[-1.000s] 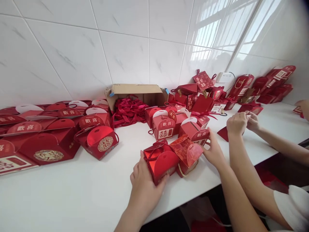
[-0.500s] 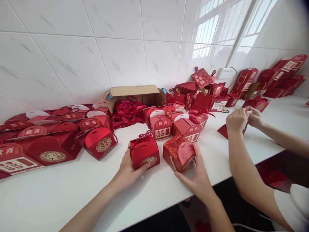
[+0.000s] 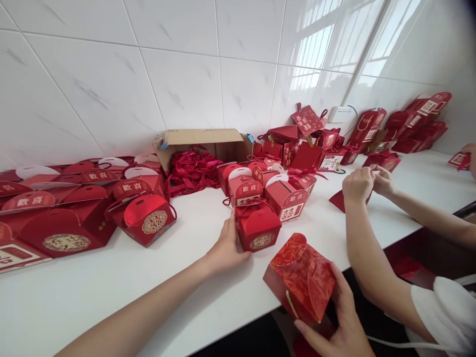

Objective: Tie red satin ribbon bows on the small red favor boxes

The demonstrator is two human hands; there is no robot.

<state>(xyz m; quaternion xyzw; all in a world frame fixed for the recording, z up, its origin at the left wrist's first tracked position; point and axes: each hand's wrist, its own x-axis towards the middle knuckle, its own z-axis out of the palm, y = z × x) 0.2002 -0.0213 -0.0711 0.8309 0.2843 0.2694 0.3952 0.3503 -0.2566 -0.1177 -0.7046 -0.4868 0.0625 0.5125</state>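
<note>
**One box set down, one taken up**

Lifted off the white counter (image 3: 148,287) since a moment ago and drawn past its near edge: patterned red box (image 3: 301,280), cradled from below in the right hand (image 3: 342,322). Pushed ahead, up to the row of boxes (image 3: 286,198) beyond the fingers: small red box (image 3: 258,228), left hand (image 3: 226,245) clasped on its near side.

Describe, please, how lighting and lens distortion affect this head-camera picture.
Head view: barred window glare whitens the glossy wall tiles; wide-angle lens bows the grout lines and vignettes the top-right corner; the patterned box in the right hand looks sharp.
</note>
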